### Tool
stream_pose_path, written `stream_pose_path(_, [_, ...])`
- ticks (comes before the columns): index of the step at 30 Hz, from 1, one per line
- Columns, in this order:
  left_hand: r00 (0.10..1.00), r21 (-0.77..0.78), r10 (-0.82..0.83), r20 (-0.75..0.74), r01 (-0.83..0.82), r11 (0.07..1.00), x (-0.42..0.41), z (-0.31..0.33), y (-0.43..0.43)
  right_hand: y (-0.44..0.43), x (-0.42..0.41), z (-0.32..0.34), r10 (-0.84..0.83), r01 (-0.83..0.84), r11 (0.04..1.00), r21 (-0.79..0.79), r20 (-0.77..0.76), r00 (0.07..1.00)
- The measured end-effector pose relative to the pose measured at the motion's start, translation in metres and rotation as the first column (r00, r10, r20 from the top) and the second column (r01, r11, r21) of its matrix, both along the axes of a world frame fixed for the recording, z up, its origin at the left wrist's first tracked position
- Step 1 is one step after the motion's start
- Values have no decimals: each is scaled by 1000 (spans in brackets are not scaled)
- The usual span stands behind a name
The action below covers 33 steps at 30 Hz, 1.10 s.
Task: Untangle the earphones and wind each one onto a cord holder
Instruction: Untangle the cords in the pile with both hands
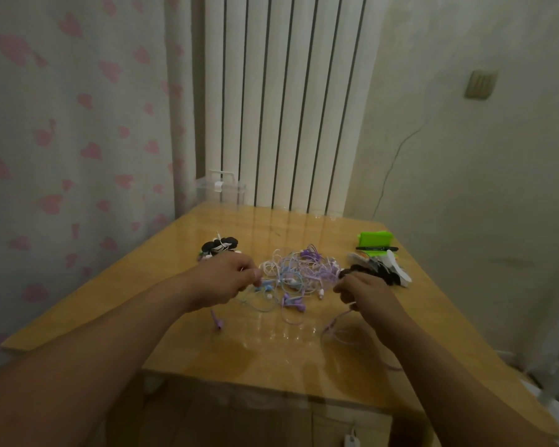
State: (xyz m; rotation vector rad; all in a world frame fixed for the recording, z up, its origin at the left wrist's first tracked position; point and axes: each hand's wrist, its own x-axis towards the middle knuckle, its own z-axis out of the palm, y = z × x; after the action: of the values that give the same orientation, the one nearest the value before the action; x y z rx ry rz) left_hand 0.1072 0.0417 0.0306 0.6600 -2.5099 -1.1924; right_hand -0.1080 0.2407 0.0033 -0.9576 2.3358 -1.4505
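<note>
Earphones (pixel 299 274) tangled on glossy wooden table (pixel 271 356), radiator (pixel 288 108) behind, heart-print curtain (pixel 78 124)

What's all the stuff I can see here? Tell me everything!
earphones: one tangled heap; white, blue, purple; table middle
wound holders: small bunch; black, white cord; left of heap
holder pile: one; black and white; right of heap
green thing: one; right rear
pen: one; black; by green thing
clear box: one; table's back edge
table: one; yellow-brown
radiator: one; white; behind
curtain: one; pink hearts; left
left hand: pinches cord
right hand: pinches purple cord
</note>
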Motion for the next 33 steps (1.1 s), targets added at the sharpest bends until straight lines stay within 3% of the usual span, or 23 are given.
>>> stream_pose_path(2, [1000, 23, -6, -21, 7, 1000, -3, 1, 3, -2, 3, -2, -21, 107, 976, 188, -410, 912])
stream_pose_path(3, [999, 16, -20, -29, 20, 1000, -5, 3, 5, -5, 7, -2, -20, 151, 971, 185, -570, 822])
stream_pose_path(4, [999, 3, -41, -36, 41, 999, -8, 4, 9, -9, 17, 2, -4, 114, 984, 134, -630, 777])
stream_pose_path(6, [994, -37, -88, -59, 86, 996, -16, 11, 20, -18, 45, 16, 137, -131, 990, 48, -505, 852])
stream_pose_path(8, [988, -77, -122, -99, 115, 990, -24, 17, 30, -30, 75, 29, 356, -355, 934, 40, -203, 912])
stream_pose_path(10, [985, -92, -102, -137, 90, 992, -29, 20, 33, -41, 82, 28, 395, -394, 919, 19, -32, 918])
stream_pose_path(14, [993, -13, -45, -110, 44, 999, -19, 21, 20, -37, 56, 32, 309, -306, 951, 39, -110, 945])
stream_pose_path(19, [981, 74, -181, 74, 176, 982, -4, 23, 16, -29, 35, 40, 269, -263, 957, -122, 36, 962])
stream_pose_path(22, [972, 266, -233, -6, 227, 937, -3, 21, 16, -30, 33, 43, 274, -255, 952, -168, 102, 956])
stream_pose_path(25, [959, 490, -230, -164, 282, 825, -2, 19, 21, -30, 32, 44, 311, -274, 941, -200, 190, 931])
stream_pose_path(33, [943, 563, -222, -247, 326, 760, 0, 8, 27, -28, 34, 60, 300, -244, 932, -268, 191, 935])
